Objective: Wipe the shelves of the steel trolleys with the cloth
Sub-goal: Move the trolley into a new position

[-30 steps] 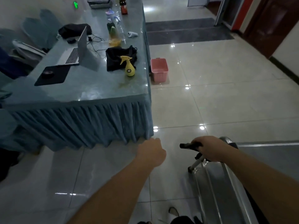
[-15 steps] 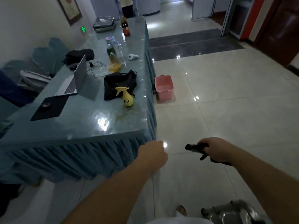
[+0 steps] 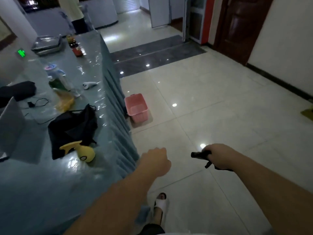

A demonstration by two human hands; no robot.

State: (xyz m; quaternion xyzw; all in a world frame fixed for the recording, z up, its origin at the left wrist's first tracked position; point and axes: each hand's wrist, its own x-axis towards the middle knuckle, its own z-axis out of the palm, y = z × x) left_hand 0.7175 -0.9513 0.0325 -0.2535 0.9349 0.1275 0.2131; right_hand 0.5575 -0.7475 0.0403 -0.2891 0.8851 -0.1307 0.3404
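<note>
No steel trolley and no cloth that I can make out is in view. My left hand (image 3: 156,161) is curled into a fist over the corner of the blue-draped table (image 3: 50,180), with nothing visible in it. My right hand (image 3: 219,156) is held out over the tiled floor and grips a small black object (image 3: 199,155) that sticks out to the left of the fist. I cannot tell what this object is. A yellow spray bottle (image 3: 83,152) lies on its side on the table, just left of my left hand.
A black bag (image 3: 72,126), a laptop (image 3: 10,126), bottles (image 3: 76,48) and steel trays (image 3: 47,44) sit on the table. A pink basket (image 3: 137,107) stands on the floor by the table skirt. A person (image 3: 74,14) stands at the far end. My slippered foot (image 3: 160,202) is below.
The view has advanced along the table and lifted; the steel trolley that was at the lower right has dropped out of sight. Both hands keep the same pose and grip.
</note>
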